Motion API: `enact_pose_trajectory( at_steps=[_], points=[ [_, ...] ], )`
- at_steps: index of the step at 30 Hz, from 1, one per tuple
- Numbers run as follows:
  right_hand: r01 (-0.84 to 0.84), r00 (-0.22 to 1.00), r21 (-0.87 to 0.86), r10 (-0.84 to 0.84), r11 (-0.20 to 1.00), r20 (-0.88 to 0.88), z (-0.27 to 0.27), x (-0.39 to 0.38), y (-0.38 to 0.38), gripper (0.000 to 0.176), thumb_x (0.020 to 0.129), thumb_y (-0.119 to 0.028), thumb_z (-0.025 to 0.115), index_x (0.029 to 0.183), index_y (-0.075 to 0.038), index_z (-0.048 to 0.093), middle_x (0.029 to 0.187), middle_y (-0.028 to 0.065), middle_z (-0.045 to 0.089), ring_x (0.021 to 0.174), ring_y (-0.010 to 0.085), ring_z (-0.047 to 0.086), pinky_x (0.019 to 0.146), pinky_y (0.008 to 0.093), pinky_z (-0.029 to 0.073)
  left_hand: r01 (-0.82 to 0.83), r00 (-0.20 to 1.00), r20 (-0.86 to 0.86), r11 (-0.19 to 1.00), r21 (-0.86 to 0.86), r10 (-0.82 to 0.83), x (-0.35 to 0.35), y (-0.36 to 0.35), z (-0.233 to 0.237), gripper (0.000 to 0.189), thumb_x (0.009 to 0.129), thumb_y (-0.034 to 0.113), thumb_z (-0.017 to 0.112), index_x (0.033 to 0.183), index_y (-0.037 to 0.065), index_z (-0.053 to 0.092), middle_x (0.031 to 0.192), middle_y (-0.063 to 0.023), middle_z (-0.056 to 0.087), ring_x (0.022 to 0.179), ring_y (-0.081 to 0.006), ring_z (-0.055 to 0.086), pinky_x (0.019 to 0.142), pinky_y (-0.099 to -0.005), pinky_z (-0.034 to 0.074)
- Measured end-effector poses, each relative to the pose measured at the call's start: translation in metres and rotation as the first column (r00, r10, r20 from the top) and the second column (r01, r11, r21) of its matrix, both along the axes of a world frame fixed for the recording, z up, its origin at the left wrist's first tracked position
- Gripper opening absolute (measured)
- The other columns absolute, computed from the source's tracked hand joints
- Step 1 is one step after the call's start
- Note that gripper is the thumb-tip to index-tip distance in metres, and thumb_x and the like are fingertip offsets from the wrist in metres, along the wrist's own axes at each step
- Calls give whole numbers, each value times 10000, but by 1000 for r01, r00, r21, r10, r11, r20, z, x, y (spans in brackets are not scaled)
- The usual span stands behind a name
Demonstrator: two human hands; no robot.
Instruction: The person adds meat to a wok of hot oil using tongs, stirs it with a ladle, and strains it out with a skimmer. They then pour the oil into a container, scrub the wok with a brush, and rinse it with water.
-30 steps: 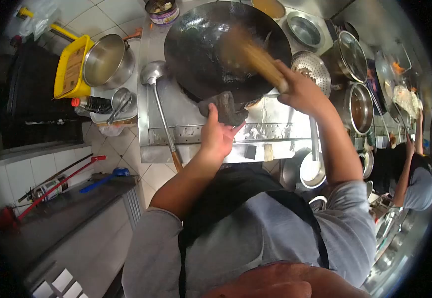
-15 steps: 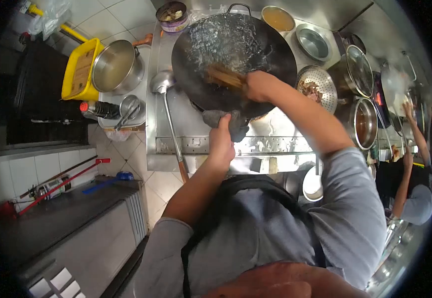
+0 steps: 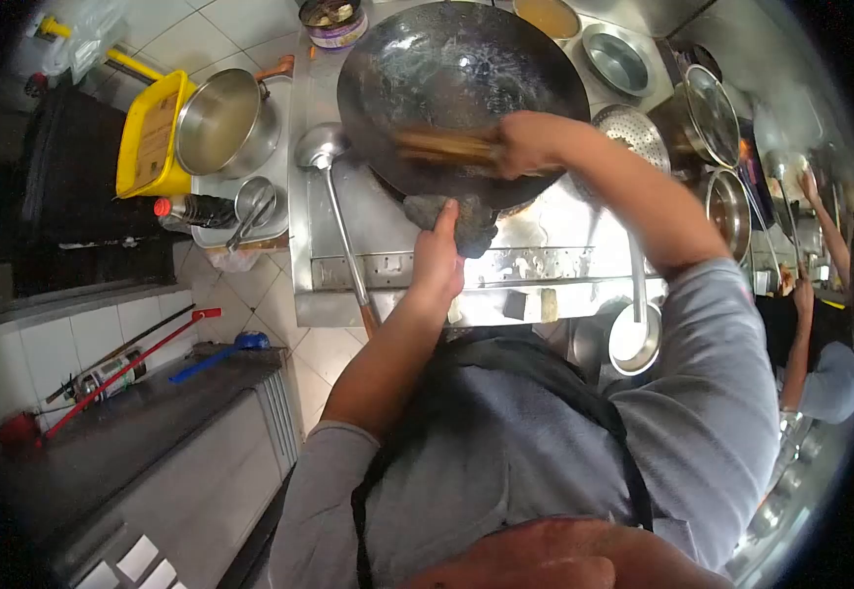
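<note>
A large dark wok stands on the steel stove top, its inside wet and shiny. My left hand grips a grey cloth at the wok's near edge, thumb on top. In my right hand is a bundle-like wooden brush, blurred by motion, over the lower part of the wok's inside. A steel ladle with a wooden handle lies left of the wok.
Left: a steel pot, a yellow bin and a capped bottle. Right: a strainer, a metal bowl and pots. Behind the wok is a tin. A co-worker stands at far right.
The foamy water in the wok has mostly gone from view. My right hand has moved slightly right and up with the brush. My left hand still holds the cloth.
</note>
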State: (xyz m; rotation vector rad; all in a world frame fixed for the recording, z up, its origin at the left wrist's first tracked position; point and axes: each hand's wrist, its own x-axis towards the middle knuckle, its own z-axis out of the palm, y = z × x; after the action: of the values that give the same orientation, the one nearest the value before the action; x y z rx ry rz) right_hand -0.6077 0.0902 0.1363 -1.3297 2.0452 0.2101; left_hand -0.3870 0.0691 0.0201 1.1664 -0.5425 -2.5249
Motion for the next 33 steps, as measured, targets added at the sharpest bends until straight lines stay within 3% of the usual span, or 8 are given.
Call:
enact_pose_trajectory(
  at_steps=[4,6,9,16,24,26,31,33],
  points=[
    [-146,987,94,138,985,85,30,-41,37,442,689,-212,734,1128,-161,708,798,140,701,730,304,687,648,422,540,-37,999,-24,999,26,38,-5,-1,3,410,974,230,587,1242,-67,498,1177,-143,627,1034,-260,646,887,-392,551],
    [-88,946,347,187,934,-263,5,-58,25,299,661,-182,759,953,-117,753,802,132,711,747,289,695,653,417,549,-41,999,18,998,45,40,-1,5,5,387,990,234,559,1258,-37,493,1174,-149,634,1028,-278,656,892,-421,560],
    [-101,905,281,205,954,-373,2,-35,10,200,640,-165,771,823,-84,753,799,127,716,755,285,700,667,415,556,-52,998,-32,999,5,52,-1,1,16,399,986,232,566,1277,-27,478,1216,-146,613,1079,-272,632,930,-430,540],
    [5,955,194,53,981,-293,85,-13,57,275,693,-212,696,890,-21,722,880,192,701,851,350,687,731,449,552,-38,999,-27,999,22,39,0,-5,9,431,975,266,587,1271,-31,488,1211,-133,612,1081,-272,628,941,-426,522],
    [-131,940,40,137,991,-314,20,-15,67,251,710,-178,667,906,-32,722,893,212,693,870,377,679,748,451,559,116,992,-47,993,-9,-116,6,-6,10,419,987,315,564,1274,20,486,1203,-131,620,1073,-290,638,941,-470,521],
    [-57,868,189,142,980,-475,23,-31,58,657,729,-161,627,1370,-280,548,888,169,668,795,363,664,734,428,558,55,998,-33,998,-8,-55,2,-6,20,417,986,308,566,1269,12,488,1195,-130,625,1069,-290,640,933,-470,524],
    [-42,959,21,46,999,-281,93,-11,84,435,708,-202,713,1142,-184,686,810,180,668,798,357,667,713,432,546,17,1000,-5,1000,24,-16,2,-7,5,409,981,291,578,1259,2,496,1193,-130,627,1071,-288,641,932,-465,525],
    [-122,894,228,207,966,-397,80,-30,84,385,713,-181,700,1097,-160,686,832,187,673,804,356,670,718,435,545,10,1000,20,999,38,-11,2,-6,4,406,980,286,581,1254,-1,499,1194,-131,627,1073,-287,640,932,-463,526]
  ],
)
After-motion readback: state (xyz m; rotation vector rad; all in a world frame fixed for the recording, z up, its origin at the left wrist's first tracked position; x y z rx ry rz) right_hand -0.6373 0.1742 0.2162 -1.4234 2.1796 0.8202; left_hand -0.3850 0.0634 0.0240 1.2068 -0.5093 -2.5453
